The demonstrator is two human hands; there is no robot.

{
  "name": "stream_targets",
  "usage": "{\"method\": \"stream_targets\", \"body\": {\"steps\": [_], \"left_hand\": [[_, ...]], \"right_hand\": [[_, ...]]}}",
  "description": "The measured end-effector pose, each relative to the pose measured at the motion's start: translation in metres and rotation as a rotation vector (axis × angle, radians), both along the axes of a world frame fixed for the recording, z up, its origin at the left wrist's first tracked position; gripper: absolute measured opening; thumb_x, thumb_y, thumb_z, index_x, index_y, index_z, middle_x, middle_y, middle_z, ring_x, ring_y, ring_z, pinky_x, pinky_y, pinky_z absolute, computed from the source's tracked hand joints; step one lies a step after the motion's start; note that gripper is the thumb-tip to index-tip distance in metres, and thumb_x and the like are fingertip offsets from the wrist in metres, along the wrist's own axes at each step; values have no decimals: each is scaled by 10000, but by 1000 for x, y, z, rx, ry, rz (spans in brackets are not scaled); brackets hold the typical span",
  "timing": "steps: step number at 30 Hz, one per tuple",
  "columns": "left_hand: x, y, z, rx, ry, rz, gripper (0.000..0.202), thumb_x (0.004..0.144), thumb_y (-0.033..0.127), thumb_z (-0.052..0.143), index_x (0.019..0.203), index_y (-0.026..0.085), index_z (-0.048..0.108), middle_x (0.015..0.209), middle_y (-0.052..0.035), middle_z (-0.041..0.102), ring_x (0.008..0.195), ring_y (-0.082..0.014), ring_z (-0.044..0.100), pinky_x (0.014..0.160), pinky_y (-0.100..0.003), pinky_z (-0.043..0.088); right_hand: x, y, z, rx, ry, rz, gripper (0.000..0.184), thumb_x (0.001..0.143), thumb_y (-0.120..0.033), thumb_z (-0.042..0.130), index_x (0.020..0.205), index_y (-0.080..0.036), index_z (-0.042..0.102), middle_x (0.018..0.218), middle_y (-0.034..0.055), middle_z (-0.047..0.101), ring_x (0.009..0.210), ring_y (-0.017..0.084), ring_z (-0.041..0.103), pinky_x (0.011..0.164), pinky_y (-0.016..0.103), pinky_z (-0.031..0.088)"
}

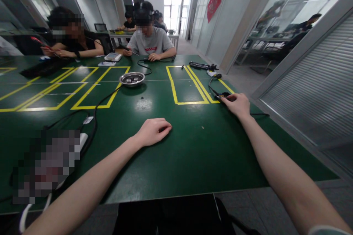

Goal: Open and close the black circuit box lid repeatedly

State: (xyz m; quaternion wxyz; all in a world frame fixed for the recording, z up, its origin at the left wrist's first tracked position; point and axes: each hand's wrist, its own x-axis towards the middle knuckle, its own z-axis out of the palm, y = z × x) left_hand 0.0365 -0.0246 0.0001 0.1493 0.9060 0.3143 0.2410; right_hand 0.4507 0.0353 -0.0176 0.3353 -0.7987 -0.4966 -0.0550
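Observation:
My left hand (154,131) rests on the green table (176,161), its fingers curled together and the thumb against them. Nothing shows in its grasp. At the right side, my right hand (237,105) closes its thumb and fingers on a small black corded device (221,96) with orange marks. The hand hides part of the device, so its exact kind is unclear. A black cable (211,85) loops from it up to a black connector (217,76). Another length of black cord (260,114) lies to the right of my wrist.
A metal bowl (131,79) holds several small metal parts. Yellow tape (193,102) marks rectangles. A black folded tool or stand (202,66) lies at the far right. Cables (95,117) and a blurred-out object (51,165) lie at left. Two people sit across the table.

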Motion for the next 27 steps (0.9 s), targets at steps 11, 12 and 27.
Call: {"method": "stream_targets", "body": {"steps": [11,12,27], "left_hand": [[-1,0,-1,4,4,2,209,975,250,551,946,213,755,838,-9,734,687,-131,659,667,-243,491],[-1,0,-1,2,2,3,215,975,253,547,947,213,756,839,-10,734,694,-133,661,671,-244,495],[0,0,1,-5,3,-4,223,973,263,545,947,203,758,822,-16,721,689,-133,645,671,-243,485]], "right_hand": [[5,-2,7,-91,-26,66,432,694,-486,754,1004,-192,815,796,80,743,750,280,667,609,339,484],[5,-3,7,-85,-45,70,415,692,-483,755,991,-201,816,807,79,746,758,280,668,611,337,485],[7,0,8,-91,-53,55,372,679,-352,775,1006,-174,791,831,74,749,788,282,691,695,365,527]]}}
